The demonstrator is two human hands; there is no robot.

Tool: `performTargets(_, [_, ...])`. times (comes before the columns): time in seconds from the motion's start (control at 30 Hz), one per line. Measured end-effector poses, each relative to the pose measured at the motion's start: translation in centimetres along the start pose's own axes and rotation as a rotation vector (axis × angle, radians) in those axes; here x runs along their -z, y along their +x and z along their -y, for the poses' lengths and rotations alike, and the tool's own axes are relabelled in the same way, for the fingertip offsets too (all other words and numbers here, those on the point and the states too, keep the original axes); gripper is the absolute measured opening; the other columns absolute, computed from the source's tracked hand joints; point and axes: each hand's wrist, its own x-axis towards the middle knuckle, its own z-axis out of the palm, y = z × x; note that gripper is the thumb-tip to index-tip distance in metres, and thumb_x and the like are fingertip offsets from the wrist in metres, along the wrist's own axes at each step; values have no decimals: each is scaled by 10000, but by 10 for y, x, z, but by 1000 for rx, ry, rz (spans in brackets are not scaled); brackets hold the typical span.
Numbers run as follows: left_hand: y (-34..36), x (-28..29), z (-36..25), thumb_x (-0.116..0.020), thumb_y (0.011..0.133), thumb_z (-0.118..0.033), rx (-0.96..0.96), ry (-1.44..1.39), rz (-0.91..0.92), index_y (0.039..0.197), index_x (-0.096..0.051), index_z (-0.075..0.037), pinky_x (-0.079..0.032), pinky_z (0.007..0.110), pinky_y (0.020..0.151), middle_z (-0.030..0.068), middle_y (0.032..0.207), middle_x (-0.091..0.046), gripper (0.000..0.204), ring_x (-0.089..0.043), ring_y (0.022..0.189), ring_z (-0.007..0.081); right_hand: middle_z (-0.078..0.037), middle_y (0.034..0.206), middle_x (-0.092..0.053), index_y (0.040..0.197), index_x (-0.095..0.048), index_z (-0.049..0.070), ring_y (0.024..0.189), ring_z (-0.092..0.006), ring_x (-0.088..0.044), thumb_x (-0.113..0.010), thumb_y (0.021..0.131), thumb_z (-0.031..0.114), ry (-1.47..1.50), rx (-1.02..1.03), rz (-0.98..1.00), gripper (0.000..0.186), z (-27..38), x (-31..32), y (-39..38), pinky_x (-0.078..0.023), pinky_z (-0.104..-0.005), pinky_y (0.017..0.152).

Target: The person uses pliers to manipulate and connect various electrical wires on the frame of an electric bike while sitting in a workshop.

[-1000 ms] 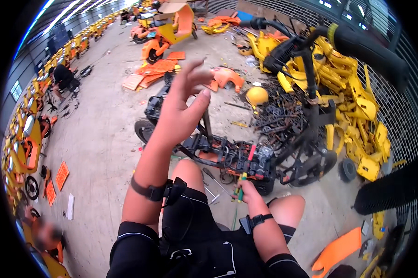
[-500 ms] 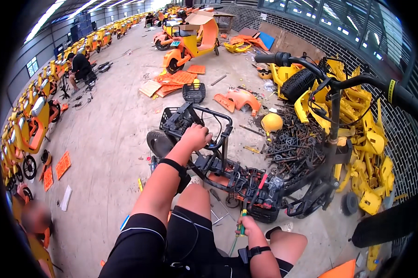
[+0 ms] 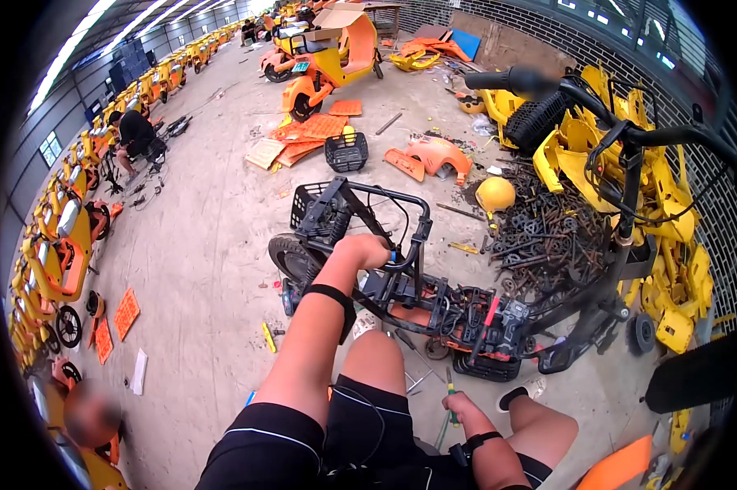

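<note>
A stripped black scooter frame (image 3: 421, 245) stands before me, its wiring and parts exposed along the floor section. My left hand (image 3: 367, 251) is closed at the upper rail of its rear loop, with its fingertips partly hidden. A small blue piece (image 3: 394, 256) shows beside those fingers. Low in front of my knees, my right hand (image 3: 461, 405) grips a slim hand tool (image 3: 451, 390) with a green and yellow handle, its narrow end upward; its exact kind is unclear. A red bar-like piece (image 3: 491, 317) lies across the frame's parts.
Dark metal parts (image 3: 548, 245) are heaped beyond the frame, near yellow body panels (image 3: 679, 269). A black basket (image 3: 346, 152) and orange panels (image 3: 307, 131) lie farther off. Another person (image 3: 135, 135) sits at left; a blurred head (image 3: 92, 412) appears lower left. A T-shaped tool (image 3: 418, 380) lies by my feet.
The view has shifted, moving the scene mostly rightward in the picture. My left hand stays at the rail, where a blue piece now shows. The right-hand tool has tilted and dropped away from the frame.
</note>
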Motion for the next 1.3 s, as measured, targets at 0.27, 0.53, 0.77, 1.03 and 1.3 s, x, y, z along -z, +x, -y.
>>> performTargets(0.27, [-7, 6, -2, -596, 844, -414, 59, -117, -129, 1243, -706, -217, -494, 404, 1029, 113, 1272, -689, 459, -635, 1197, 314, -284, 1280, -600, 1359, -468, -133, 1205, -365, -597, -615, 757, 149, -522, -59, 72, 680, -23, -33, 26, -491, -410, 972])
performTargets(0.53, [-7, 10, 4, -569, 858, -389, 76, -82, -51, 1273, -699, -227, -487, 415, 1047, 100, 1329, -664, 464, -614, 1245, 307, -283, 1428, -529, 1450, -407, -106, 1340, -394, -522, -600, 823, 247, -619, -67, 71, 745, -28, -42, 34, -426, -410, 1111])
performTargets(0.77, [4, 14, -9, -568, 852, -365, 51, -73, -5, 1287, -693, -210, -480, 424, 1052, 100, 1353, -653, 478, -605, 1264, 307, -286, 1246, -648, 1179, -657, -87, 1166, -355, -646, -633, 717, 173, -701, -97, -25, 531, -88, 12, 77, -522, -396, 923])
performTargets(1.03, [11, 7, 14, -570, 850, -357, 87, -72, 44, 1300, -685, -182, -471, 430, 1061, 116, 1378, -636, 497, -596, 1279, 318, -266, 1255, -660, 1237, -639, -67, 1162, -390, -645, -564, 823, 193, -553, -131, 0, 494, -12, 28, 17, -518, -414, 940])
performTargets(1.3, [5, 21, -21, -559, 842, -340, 26, -96, -1, 1280, -693, -157, -478, 420, 1055, 144, 1315, -668, 493, -617, 1245, 328, -239, 1281, -652, 1208, -692, -5, 1174, -384, -635, -592, 803, 245, -1030, 170, 219, 487, -15, 16, 62, -507, -437, 985])
